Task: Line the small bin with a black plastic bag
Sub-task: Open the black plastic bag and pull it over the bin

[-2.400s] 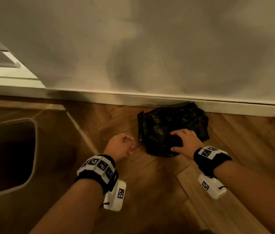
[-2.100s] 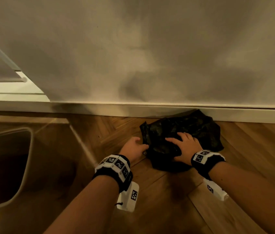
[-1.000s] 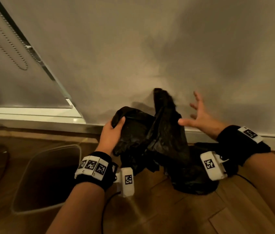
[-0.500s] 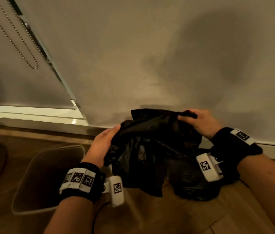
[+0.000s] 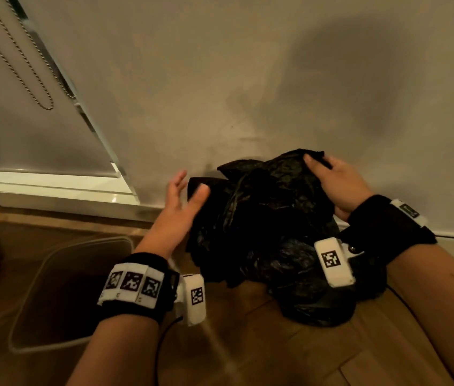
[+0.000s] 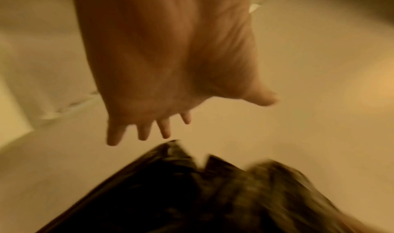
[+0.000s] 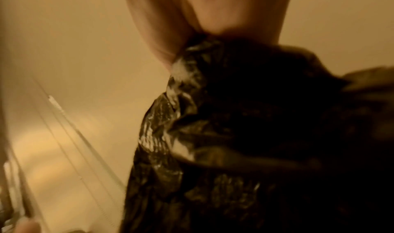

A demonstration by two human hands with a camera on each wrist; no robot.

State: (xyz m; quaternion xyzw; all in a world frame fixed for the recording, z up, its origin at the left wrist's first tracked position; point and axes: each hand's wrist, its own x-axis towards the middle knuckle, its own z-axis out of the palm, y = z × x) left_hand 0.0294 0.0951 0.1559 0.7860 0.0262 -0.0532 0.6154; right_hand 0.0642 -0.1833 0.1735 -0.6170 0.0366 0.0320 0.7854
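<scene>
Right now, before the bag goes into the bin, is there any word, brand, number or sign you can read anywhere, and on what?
No readable text in any view.
White wristband tags on the left wrist: black-and-white square code markers only, no letters.
White camera block on the right wrist: one square code marker, no words.
Crumpled black plastic bag: no print visible.
Small pale open-topped bin: no label visible.
Both wrist views: too blurred to read.
</scene>
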